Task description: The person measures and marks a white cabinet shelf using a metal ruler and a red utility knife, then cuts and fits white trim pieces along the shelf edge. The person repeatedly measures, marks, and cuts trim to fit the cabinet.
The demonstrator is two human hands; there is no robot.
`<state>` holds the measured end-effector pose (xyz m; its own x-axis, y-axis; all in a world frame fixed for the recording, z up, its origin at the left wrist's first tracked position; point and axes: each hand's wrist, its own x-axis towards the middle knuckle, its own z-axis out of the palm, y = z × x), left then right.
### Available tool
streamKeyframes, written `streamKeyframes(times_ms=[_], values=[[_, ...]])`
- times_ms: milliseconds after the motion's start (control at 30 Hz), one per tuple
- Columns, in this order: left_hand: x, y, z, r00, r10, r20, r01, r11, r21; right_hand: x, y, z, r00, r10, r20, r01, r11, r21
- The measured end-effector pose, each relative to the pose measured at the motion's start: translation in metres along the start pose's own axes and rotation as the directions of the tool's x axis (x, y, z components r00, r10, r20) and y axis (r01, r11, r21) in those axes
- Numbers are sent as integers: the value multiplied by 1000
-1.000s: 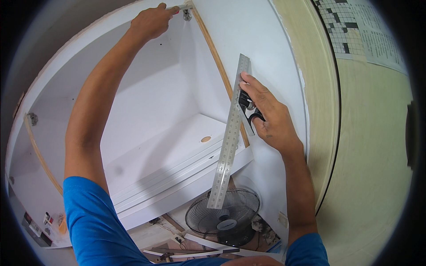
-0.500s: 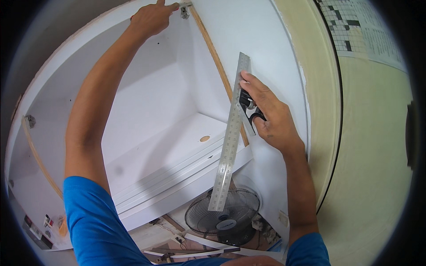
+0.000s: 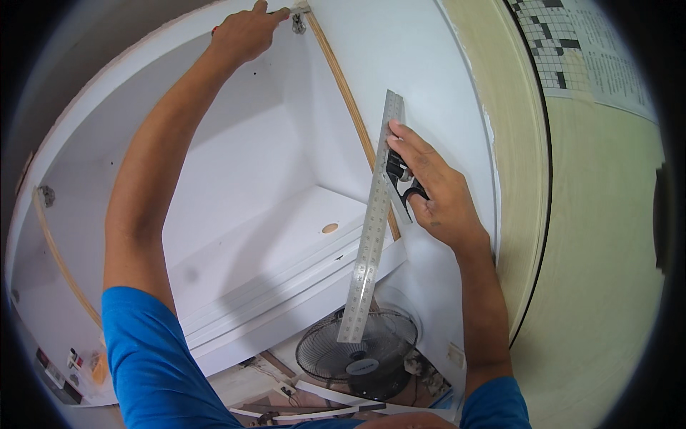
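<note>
My left hand (image 3: 245,34) reaches up to the upper edge of the white cabinet (image 3: 93,93), its fingers at a small flat piece beside a metal hinge (image 3: 298,23); what it grips there is too small to make out. A wooden strip (image 3: 344,100) runs down from that corner along the right side. My right hand (image 3: 432,186) grips the black head of a combination square, whose long steel ruler (image 3: 364,272) slants down across the cabinet's right side and over the fan below.
A black fan (image 3: 336,354) stands beneath the cabinet among offcuts and cords. Small tools (image 3: 75,361) lie at lower left, near a second wooden strip (image 3: 68,275). A pale wooden panel (image 3: 593,229) with printed papers (image 3: 550,50) fills the right.
Both hands keep their holds. The ruler and my right hand have shifted very slightly downward in the view; otherwise little differs.
</note>
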<state>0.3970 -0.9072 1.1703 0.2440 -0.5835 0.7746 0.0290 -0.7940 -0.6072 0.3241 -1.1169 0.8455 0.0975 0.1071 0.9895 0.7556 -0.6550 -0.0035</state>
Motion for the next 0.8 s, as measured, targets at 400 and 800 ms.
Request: streamKeyframes(times_ms=[400,800], values=[[1,1,3,998,-64,18,63,996,60,0,2,2,1000,-8,-14,8,1000,9],[28,-41,41,939,-286,193,320,515,-795,0,4,5,1000,2,-11,-1,1000,20]])
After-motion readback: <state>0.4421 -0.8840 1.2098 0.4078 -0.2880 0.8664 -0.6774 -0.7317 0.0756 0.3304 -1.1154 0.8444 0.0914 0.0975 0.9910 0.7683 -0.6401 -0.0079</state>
